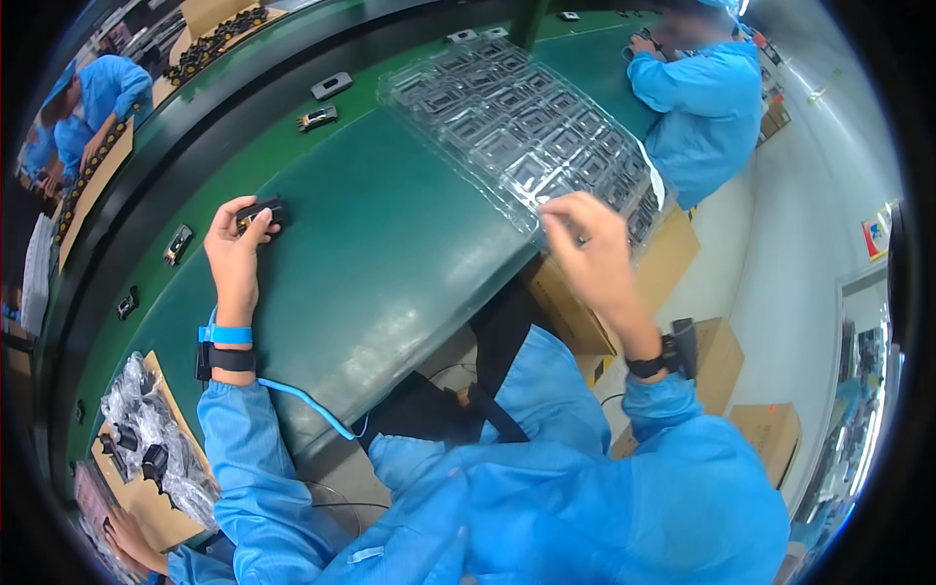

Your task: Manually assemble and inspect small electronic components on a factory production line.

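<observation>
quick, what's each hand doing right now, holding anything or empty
Left hand: closed around a small black part on the green table.
Right hand: fingers pinched at the near edge of the clear plastic tray; whether it grips cannot be told.

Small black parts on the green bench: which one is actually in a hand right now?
The small black part under the left hand, gripped at the fingertips. The others on the belt, such as the one at, lie loose and untouched.

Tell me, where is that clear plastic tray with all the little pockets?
In the head view, the clear plastic tray lies on the green table, upper right of centre, with the person's right hand at its near edge.
</observation>
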A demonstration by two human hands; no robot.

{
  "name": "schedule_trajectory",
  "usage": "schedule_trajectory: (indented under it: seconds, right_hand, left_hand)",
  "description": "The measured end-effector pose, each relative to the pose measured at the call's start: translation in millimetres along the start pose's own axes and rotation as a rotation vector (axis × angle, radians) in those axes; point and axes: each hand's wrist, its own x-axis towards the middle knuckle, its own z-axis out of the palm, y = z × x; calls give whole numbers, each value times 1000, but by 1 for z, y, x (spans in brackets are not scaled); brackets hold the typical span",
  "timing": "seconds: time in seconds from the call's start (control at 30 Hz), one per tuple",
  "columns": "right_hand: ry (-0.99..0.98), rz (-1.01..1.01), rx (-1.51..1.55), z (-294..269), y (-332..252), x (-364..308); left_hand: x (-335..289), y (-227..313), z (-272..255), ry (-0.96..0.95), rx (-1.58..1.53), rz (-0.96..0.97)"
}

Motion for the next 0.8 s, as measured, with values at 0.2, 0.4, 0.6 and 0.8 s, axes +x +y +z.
schedule_trajectory:
  seconds: [0.2,0.4,0.6,0.8]
  right_hand:
    - [-143,-159,-494,-56,42,-36]
    - [-179,-101,-485,-57,39,-43]
    - [-277,-91,-501,-60,48,-34]
    - [-282,-125,-488,-65,47,-19]
  left_hand:
    - [-4,-2,-6,-8,7,13]
    - [-5,3,2,-20,-20,2]
    - [-7,0,-2,3,-61,-25]
    - [-4,1,0,-14,-73,13]
